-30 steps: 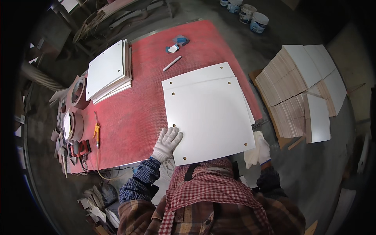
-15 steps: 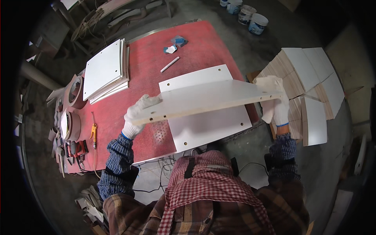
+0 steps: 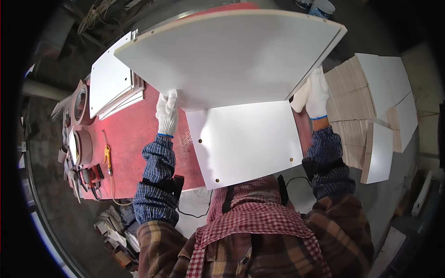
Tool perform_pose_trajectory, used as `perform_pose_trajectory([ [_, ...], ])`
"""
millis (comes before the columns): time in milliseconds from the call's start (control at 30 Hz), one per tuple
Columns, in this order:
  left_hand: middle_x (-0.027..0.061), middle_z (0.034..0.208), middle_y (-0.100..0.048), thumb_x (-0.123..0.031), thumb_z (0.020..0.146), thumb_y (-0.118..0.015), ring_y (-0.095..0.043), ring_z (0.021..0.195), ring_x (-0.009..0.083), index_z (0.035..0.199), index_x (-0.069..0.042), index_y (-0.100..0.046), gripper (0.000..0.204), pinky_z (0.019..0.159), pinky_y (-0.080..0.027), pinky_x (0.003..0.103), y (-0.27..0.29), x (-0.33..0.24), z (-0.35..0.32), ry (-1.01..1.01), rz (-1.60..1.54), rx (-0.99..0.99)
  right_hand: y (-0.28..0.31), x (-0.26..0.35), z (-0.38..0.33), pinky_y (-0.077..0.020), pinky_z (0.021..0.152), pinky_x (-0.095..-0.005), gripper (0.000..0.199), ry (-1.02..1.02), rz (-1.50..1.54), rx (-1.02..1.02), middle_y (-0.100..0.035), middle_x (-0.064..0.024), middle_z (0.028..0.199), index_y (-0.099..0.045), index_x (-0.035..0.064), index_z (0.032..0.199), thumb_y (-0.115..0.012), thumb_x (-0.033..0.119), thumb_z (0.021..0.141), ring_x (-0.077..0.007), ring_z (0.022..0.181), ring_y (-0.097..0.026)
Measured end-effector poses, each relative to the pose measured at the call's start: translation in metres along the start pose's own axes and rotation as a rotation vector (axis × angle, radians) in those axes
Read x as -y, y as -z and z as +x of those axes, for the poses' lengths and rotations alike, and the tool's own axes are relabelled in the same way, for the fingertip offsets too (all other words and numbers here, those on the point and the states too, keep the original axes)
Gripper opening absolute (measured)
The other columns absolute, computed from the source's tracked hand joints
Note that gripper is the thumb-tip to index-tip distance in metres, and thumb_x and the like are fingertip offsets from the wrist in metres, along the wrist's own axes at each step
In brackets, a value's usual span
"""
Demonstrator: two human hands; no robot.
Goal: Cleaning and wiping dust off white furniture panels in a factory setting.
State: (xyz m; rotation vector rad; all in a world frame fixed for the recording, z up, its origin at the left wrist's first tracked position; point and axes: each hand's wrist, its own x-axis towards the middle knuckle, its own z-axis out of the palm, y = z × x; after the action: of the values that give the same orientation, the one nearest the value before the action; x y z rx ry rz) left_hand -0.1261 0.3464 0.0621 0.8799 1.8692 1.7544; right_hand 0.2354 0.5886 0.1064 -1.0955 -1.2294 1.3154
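Note:
A large white panel [image 3: 232,55] is tilted up on edge over the table, its broad face toward me. My left hand [image 3: 167,111], in a white knit glove, grips it near its lower left; the fingertips are partly behind or against the board. At its right edge my gloved right hand [image 3: 315,95] is closed on the same panel, with a folded pale pad or cloth-like piece at the palm. Beneath lies a second white panel [image 3: 250,139], flat on the red table, with round holes near its corners.
The red table [image 3: 125,153] carries a stack of drilled white panels [image 3: 111,76], rolls of edge tape [image 3: 83,147], a yellow air gun [image 3: 108,155] and a red sander [image 3: 91,175]. More stacked boards [image 3: 352,92] stand at the right. Buckets [image 3: 322,8] are at the far side.
The held panel has swung from nearly flat to steeply upright, so its broad face shows. My left hand has moved right and lower on it, and the flat panel beneath is more exposed.

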Motion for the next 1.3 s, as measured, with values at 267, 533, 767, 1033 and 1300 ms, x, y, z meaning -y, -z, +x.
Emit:
perform_pose_trajectory([
  [267,0.0041,0.105,-0.063,-0.041,0.107,-0.052,-0.058,0.097,0.0136,0.118,0.003,-0.062,0.046,0.091,-0.046,0.029,0.002,0.01,-0.072,0.109,0.096,-0.141,0.001,-0.012,-0.004,-0.0428,0.109,-0.0304,0.044,-0.031,-0.192,0.112,-0.063,-0.0112,0.138,-0.059,-0.0004,0.139,-0.054,0.029,0.106,-0.0188,0.127,-0.058],
  [533,0.0061,0.09,-0.063,-0.036,0.104,-0.053,-0.055,0.083,0.014,0.11,-0.003,-0.068,0.037,0.081,-0.046,0.029,-0.019,0.013,-0.162,0.459,0.097,-0.239,0.039,-0.066,-0.062,-0.0454,0.106,-0.0323,0.041,-0.058,-0.575,0.09,-0.069,-0.0138,0.131,-0.068,0.0012,0.127,-0.054,0.033,0.104,-0.0249,0.121,-0.064],
  [767,0.0121,0.095,-0.067,-0.041,0.1,-0.058,-0.061,0.091,0.0202,0.121,-0.003,-0.067,0.045,0.088,-0.047,0.034,-0.01,0.028,-0.175,0.514,0.216,-0.194,0.009,-0.026,-0.099,-0.0491,0.103,-0.0367,0.039,0.238,-0.393,0.105,-0.069,-0.0137,0.129,-0.061,0.0068,0.135,-0.052,0.027,0.103,-0.0305,0.12,-0.065],
  [1033,0.0266,0.134,-0.057,-0.04,0.098,-0.062,-0.061,0.116,0.0384,0.142,0.001,-0.052,0.061,0.101,-0.048,0.043,-0.012,0.012,-0.176,0.266,0.811,-0.06,-0.07,-0.072,-0.244,-0.0324,0.121,-0.0534,0.041,0.992,-0.853,0.997,-0.052,-0.0139,0.147,-0.058,0.0102,0.134,-0.055,0.027,0.097,-0.0305,0.145,-0.042],
  [1300,0.0277,0.129,-0.058,-0.027,0.101,-0.059,-0.06,0.107,0.0399,0.151,0.009,-0.032,0.068,0.095,-0.051,0.042,-0.014,0.061,-0.213,0.021,0.855,0.068,-0.056,-0.097,-0.139,-0.0069,0.127,-0.0528,0.063,0.87,-1.141,1.032,-0.032,-0.0084,0.165,-0.042,0.016,0.153,-0.042,0.053,0.102,-0.03,0.154,-0.022],
])
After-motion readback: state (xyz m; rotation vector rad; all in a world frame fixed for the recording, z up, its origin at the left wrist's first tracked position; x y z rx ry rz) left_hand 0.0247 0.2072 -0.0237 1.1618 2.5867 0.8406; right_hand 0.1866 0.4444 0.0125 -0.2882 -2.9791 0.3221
